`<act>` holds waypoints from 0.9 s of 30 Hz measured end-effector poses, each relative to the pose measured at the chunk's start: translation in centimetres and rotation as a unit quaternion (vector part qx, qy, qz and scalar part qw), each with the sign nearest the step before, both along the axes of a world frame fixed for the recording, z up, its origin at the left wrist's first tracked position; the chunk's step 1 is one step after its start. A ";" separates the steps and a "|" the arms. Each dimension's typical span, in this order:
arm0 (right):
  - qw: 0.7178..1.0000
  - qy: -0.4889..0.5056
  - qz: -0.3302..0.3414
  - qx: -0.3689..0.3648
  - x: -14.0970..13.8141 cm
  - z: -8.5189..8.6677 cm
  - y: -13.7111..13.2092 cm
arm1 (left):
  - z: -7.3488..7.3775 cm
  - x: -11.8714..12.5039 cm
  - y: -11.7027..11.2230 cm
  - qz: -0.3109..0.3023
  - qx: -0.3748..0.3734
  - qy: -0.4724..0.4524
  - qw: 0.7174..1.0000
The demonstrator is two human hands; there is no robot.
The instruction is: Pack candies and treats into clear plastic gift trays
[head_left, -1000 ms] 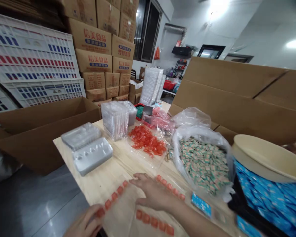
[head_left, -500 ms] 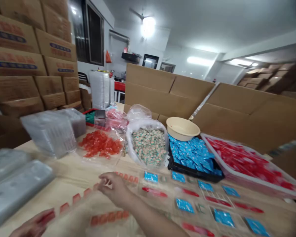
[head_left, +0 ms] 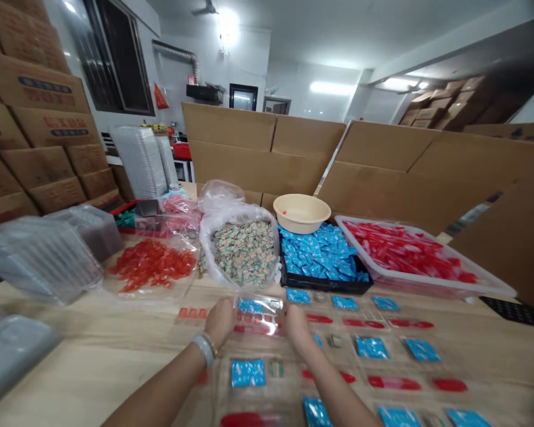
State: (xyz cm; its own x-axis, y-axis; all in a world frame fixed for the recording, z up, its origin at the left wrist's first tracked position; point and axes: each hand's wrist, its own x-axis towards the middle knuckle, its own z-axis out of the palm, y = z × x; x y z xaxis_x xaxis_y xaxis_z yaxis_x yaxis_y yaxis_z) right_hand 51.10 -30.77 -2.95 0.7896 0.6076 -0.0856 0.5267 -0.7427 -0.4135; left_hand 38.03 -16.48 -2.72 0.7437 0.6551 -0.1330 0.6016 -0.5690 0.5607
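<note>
Along the bottom of the frame, filled trays lie on the worktop [head_left: 93, 367], showing a blue packet [head_left: 248, 373], a small green packet [head_left: 276, 368] and a red piece [head_left: 249, 420] near the lower centre, with more such sets spread toward the right. Just above, at the frame's centre, a clear tray [head_left: 258, 325] is held between both hands: the left hand [head_left: 220, 322], with a wristband [head_left: 204, 349] below it, has its grip clamped on the left edge; the right hand [head_left: 295, 323] has its grip clamped on the right edge. Inside are a blue packet and a row of orange-red pieces, blurred by glare.

Farther up, from left to right, stand stacked trays [head_left: 35, 255], an orange-red heap [head_left: 153, 264] on plastic, an open bag [head_left: 207, 234] of small packets, a black crate [head_left: 329, 287] of blue packets with a cream basin [head_left: 300, 225] on their back part, and a pale bin [head_left: 409, 283] of red pieces. Cardboard panels [head_left: 231, 145] rise behind; boxes [head_left: 56, 127] fill the upper left, beside a window [head_left: 118, 56].
</note>
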 end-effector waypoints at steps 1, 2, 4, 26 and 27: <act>1.000 -0.006 0.000 -0.012 -0.2 0.0 0.3 | 0.0 -0.2 -0.2 -0.007 0.016 0.013 1.000; 1.000 -0.013 0.000 -0.022 -0.5 0.0 0.5 | 0.2 -0.5 -0.5 -0.014 0.032 0.025 0.999; 0.999 -0.029 0.004 -0.034 -0.9 0.2 0.6 | 0.5 -1.0 -1.2 -0.025 0.058 0.047 0.997; 0.967 -0.146 0.209 -0.032 -4.9 1.9 1.6 | 2.7 -11.2 5.2 -0.022 0.139 -0.044 0.989; 0.958 -0.143 0.249 -0.021 -5.9 2.0 2.6 | 2.7 -12.0 5.8 -0.017 0.140 -0.037 0.989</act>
